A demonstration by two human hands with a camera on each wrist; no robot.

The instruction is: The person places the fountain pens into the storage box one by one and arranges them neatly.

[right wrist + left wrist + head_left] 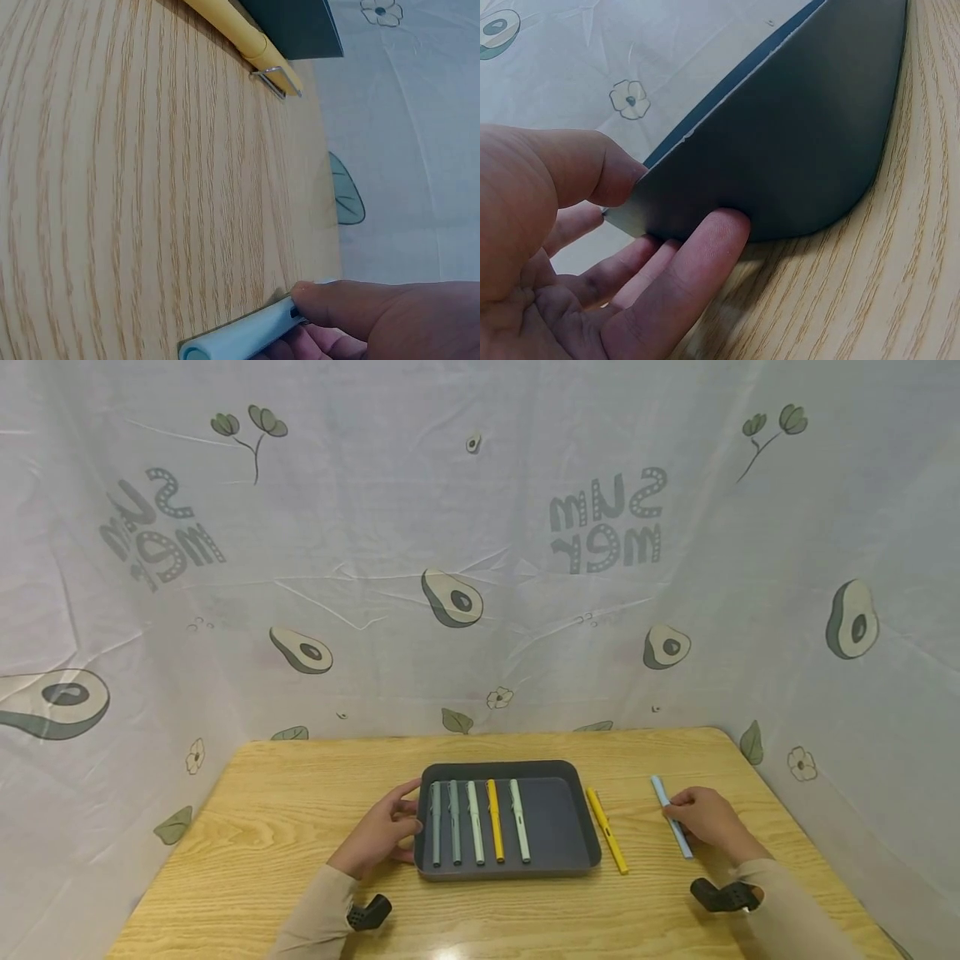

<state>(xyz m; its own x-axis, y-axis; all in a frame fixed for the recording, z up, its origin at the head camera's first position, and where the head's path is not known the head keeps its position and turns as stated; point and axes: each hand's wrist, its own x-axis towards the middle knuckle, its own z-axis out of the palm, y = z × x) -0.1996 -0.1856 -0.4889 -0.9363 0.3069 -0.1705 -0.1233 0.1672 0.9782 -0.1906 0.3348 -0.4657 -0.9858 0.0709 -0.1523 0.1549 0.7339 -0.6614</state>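
Note:
A dark grey rectangular tray [558,827] holds several pens standing lengthwise side by side in its left part: two grey-green, two pale green and a yellow pen [495,822] between the pale ones. My left hand [382,831] grips the tray's left side; in the left wrist view its thumb meets the rim while other fingertips [727,225] touch the outer wall [780,150]. Off to the right, my right hand [705,817] pinches a light blue pen [678,835] near its middle. The right wrist view shows that pen's round end [217,346] low over the wood.
Another yellow pen [607,831] with a metal clip lies slanted on the wooden table [315,793], between the tray and the blue pen. A printed white curtain [390,677] closes off the back and both sides. Each wrist wears a black camera mount [723,895].

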